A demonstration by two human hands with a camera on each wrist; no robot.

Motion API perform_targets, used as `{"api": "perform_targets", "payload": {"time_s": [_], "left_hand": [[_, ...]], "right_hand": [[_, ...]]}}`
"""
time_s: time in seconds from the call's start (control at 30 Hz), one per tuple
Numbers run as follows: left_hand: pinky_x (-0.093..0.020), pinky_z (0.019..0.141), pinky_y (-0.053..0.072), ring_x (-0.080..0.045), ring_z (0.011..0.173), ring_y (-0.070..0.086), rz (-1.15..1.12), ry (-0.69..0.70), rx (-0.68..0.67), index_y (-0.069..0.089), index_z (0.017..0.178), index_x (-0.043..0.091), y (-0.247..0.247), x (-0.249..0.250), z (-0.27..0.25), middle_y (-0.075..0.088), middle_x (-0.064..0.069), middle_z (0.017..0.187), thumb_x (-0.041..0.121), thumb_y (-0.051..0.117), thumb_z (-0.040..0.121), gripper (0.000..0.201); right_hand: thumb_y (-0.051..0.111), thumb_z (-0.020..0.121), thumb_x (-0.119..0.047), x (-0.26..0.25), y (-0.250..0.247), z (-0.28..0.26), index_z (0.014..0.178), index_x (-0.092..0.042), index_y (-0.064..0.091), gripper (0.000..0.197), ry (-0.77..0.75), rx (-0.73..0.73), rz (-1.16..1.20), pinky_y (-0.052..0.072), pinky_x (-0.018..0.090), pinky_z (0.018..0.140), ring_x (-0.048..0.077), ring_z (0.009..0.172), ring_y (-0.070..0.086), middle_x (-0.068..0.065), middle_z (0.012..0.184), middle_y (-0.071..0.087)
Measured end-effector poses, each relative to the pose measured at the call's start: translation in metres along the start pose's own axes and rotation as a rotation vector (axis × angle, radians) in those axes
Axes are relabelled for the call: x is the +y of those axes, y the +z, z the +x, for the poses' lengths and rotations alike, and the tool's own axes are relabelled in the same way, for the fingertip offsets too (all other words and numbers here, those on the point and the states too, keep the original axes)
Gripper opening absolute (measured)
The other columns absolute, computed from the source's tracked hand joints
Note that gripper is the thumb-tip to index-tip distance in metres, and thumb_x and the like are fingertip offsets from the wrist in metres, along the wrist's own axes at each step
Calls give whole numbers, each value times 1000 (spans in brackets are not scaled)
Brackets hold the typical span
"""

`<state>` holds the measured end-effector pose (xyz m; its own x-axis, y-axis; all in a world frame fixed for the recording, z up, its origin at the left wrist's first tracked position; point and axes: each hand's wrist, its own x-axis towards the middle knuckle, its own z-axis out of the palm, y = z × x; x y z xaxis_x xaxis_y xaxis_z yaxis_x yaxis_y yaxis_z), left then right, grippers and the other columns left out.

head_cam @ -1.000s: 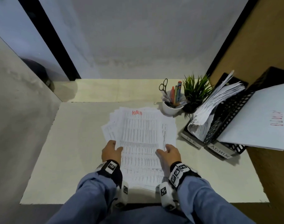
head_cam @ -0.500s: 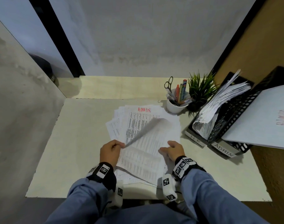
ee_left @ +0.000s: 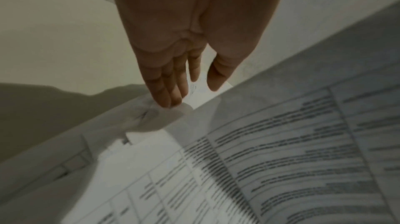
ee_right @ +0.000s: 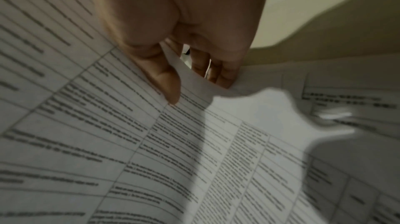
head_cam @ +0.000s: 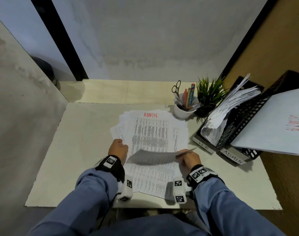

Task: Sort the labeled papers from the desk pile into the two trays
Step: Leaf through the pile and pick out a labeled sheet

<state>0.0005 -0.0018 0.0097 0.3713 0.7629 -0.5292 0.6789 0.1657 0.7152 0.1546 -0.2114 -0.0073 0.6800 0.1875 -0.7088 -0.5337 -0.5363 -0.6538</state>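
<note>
A fanned pile of printed papers [head_cam: 150,133] lies mid-desk, and its top exposed sheet reads ADMIN in red. My right hand [head_cam: 189,158] pinches one lifted sheet [head_cam: 150,156] at its right edge, thumb [ee_right: 166,80] on top and fingers below. That sheet hangs nearly edge-on above the pile's near half. My left hand [head_cam: 119,148] rests at the pile's left edge with straight fingertips [ee_left: 171,101] touching paper and holding nothing. At the right stand two black mesh trays: the HR tray [head_cam: 203,147], stuffed with sheets, and the ADMIN tray [head_cam: 232,157], holding ADMIN-marked paper [head_cam: 273,126].
A white cup [head_cam: 183,111] with scissors and pens and a small green plant [head_cam: 208,96] stand behind the pile, just left of the trays. A grey wall closes the left side and a brown wall the right. Bare desk [head_cam: 87,150] lies left of the pile.
The left hand peeled up the top sheet's left corner, then let go. The right hand now holds that sheet, lifted off the pile toward the right.
</note>
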Motion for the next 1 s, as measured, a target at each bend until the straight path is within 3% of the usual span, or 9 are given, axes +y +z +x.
{"api": "perform_targets", "payload": {"time_s": [0.1,0.17,0.23,0.37,0.47,0.57,0.67,0.83,1.0], "left_hand": [[-30,96,39,-33,121,50,196,19,-108,42,133,-1,4,6,1,50,-20,134,15,52,88,49],[-26,87,40,-31,111,56,186,53,-85,48,126,3,5,7,1,58,-19,125,25,64,79,53],[-24,78,39,-27,96,58,176,91,-23,53,117,3,5,9,-1,62,-17,115,17,65,81,40],[-23,72,37,-27,91,58,280,185,97,65,104,1,6,14,-8,67,-15,106,3,54,84,24],[-23,77,41,-29,96,62,344,269,65,67,111,2,2,10,-8,69,-15,102,5,56,85,27],[-22,76,41,-28,90,63,396,358,38,68,115,7,-4,4,-5,71,-13,97,8,53,90,29],[-19,77,44,-22,85,65,271,403,76,74,99,8,-10,-6,-7,73,-8,99,3,52,89,25],[-22,64,45,-17,72,60,-16,269,71,66,66,17,-12,-22,-7,70,3,84,-3,48,85,33],[-25,60,37,-20,66,47,-175,99,-62,56,57,11,-4,-31,-2,57,-7,67,-16,41,75,35]], "right_hand": [[60,81,1,6,2,7,71,-15,62,19,-18,23,-66,46,22,60,15,67,55,5,78,61],[59,82,-2,9,3,10,83,-13,64,12,-18,40,-74,47,24,65,18,76,57,9,87,62],[59,82,-1,10,5,10,86,-12,64,13,-2,49,-36,48,26,67,20,80,57,11,89,62],[46,68,27,9,9,-5,57,1,59,31,-13,59,199,42,26,54,22,59,51,9,61,57],[47,66,29,12,12,-7,41,-7,59,45,-25,46,261,44,29,51,15,44,55,2,39,55],[44,64,32,12,13,-9,45,1,56,39,-42,62,360,47,26,49,16,46,58,4,41,57],[42,59,32,13,15,-11,46,2,57,36,-47,64,395,48,34,61,26,63,56,10,59,58],[41,67,32,-4,10,-28,64,2,54,32,-119,99,463,37,10,35,20,60,44,5,67,50],[44,66,29,-10,13,-31,82,5,55,31,-123,70,538,49,17,46,22,71,49,7,78,53]]}}
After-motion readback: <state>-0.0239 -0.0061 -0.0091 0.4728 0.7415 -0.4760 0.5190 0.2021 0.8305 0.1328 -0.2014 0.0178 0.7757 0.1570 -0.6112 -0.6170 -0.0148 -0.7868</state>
